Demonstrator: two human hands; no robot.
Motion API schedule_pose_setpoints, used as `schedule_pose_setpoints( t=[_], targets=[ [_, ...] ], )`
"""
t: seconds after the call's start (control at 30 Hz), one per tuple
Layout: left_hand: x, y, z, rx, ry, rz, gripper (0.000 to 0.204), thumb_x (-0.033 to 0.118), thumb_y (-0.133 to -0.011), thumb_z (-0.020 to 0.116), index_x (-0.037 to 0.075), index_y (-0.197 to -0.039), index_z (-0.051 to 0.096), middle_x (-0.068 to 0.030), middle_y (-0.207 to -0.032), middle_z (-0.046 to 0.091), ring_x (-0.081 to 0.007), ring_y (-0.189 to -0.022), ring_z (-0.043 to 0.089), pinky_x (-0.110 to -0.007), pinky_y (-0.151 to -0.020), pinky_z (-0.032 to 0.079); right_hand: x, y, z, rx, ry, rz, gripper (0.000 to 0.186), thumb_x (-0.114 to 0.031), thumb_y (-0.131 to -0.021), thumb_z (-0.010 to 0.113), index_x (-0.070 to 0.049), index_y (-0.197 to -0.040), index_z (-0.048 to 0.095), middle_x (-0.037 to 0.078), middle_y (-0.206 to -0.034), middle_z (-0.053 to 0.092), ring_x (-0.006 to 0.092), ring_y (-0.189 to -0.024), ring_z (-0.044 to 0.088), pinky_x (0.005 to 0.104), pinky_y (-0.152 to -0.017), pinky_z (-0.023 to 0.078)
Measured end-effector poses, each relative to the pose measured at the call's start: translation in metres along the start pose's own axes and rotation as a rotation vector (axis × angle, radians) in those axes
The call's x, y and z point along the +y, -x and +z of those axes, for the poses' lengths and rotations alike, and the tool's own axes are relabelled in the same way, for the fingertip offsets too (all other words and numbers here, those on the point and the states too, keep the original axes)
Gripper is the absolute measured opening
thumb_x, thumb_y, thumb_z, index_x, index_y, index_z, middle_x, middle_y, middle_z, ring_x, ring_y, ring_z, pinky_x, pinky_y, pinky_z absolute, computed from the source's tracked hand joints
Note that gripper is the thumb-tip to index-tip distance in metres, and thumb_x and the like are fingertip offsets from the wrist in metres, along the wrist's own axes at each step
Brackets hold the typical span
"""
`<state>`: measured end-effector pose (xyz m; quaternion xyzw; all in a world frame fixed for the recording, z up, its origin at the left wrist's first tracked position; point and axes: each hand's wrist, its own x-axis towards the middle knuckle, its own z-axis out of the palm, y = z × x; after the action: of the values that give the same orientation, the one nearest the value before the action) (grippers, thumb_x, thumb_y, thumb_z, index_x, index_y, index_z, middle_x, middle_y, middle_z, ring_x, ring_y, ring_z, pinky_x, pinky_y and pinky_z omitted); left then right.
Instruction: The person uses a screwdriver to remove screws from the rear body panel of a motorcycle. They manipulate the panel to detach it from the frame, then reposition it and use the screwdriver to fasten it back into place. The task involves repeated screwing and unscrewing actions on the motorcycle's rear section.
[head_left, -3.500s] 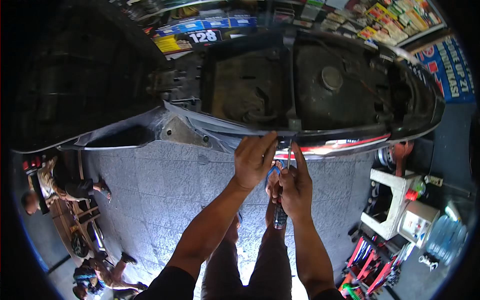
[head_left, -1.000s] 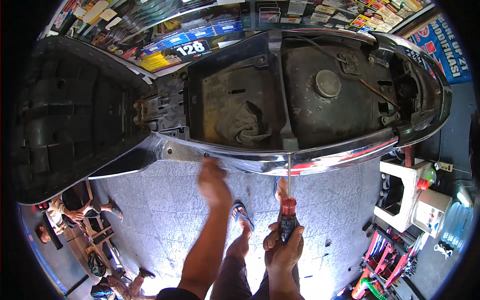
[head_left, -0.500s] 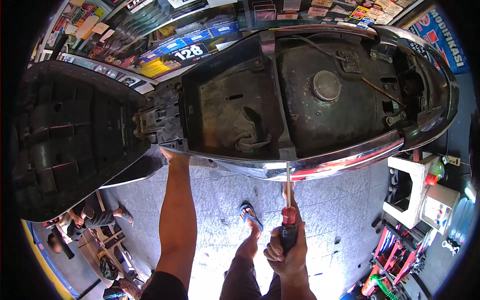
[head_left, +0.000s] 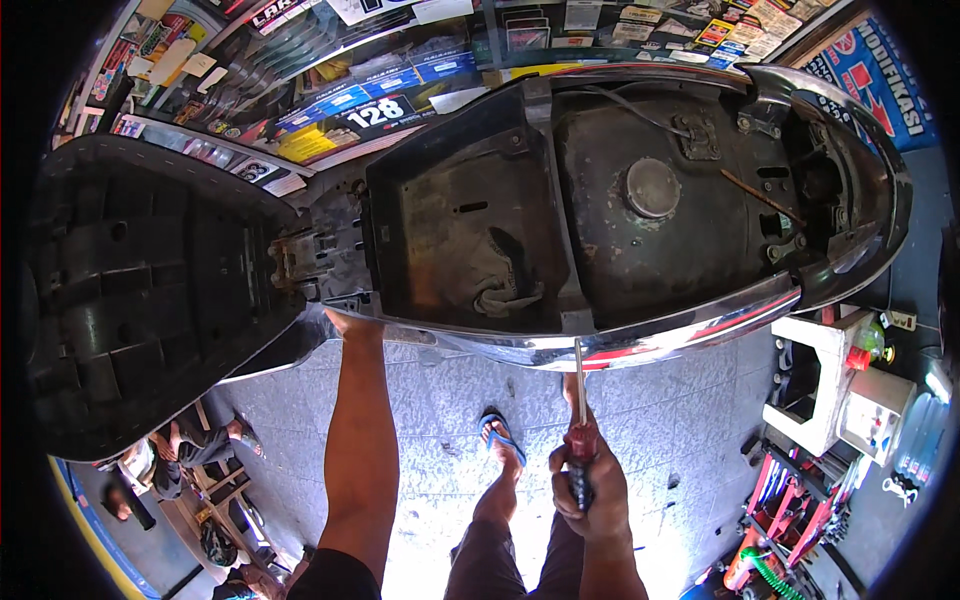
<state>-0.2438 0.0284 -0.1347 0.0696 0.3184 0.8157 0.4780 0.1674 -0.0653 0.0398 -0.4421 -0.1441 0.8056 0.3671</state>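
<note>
The floor [head_left: 690, 420] is grey paving in bright light, a white stool [head_left: 815, 385] stands at right, and shelves [head_left: 330, 90] of packets are behind.

A screwdriver [head_left: 580, 425] with a dark red handle and a black grip end stands nearly upright, clasped around its handle by the right hand [head_left: 588, 490]. Its thin steel shaft runs straight up, and the tip meets the lower chrome edge of the scooter body [head_left: 640, 345]. The scooter has its seat [head_left: 140, 300] swung open to the left, underside up, black and ribbed. The open storage tub [head_left: 450, 230] is dusty and dark, with a crumpled rag [head_left: 505, 285] lying at its bottom. The left hand [head_left: 352, 322] reaches up under the scooter's edge beside the seat hinge, fingers hidden.
</note>
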Motion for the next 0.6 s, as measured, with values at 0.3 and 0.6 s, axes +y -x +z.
schedule_pose_setpoints(
  t=[0.3,0.6],
  targets=[
    [-0.003,0.001,0.027,-0.114,0.078,0.026,0.054,0.045,-0.103,0.034,0.011,-0.141,0.051,-0.0128,-0.138,0.057,-0.0339,-0.123,0.056,-0.048,-0.105,0.045,-0.019,-0.004,0.005,-0.193,-0.678,0.352,0.058,-0.053,-0.099,0.05,0.0,-0.122,0.055,0.007,-0.072,0.056,0.0124,-0.048,0.05,0.0268,-0.042,0.041],
    [-0.003,0.003,0.029,0.104,0.07,0.05,0.057,0.047,-0.102,0.035,0.011,-0.145,0.047,-0.0111,-0.142,0.054,-0.0341,-0.124,0.056,-0.047,-0.103,0.047,-0.009,-0.005,0.025,0.436,0.71,-0.308,0.026,-0.015,-0.086,0.078,-0.002,-0.104,0.064,0.007,-0.075,0.063,0.0127,-0.055,0.058,0.0253,-0.045,0.044]
  ],
)
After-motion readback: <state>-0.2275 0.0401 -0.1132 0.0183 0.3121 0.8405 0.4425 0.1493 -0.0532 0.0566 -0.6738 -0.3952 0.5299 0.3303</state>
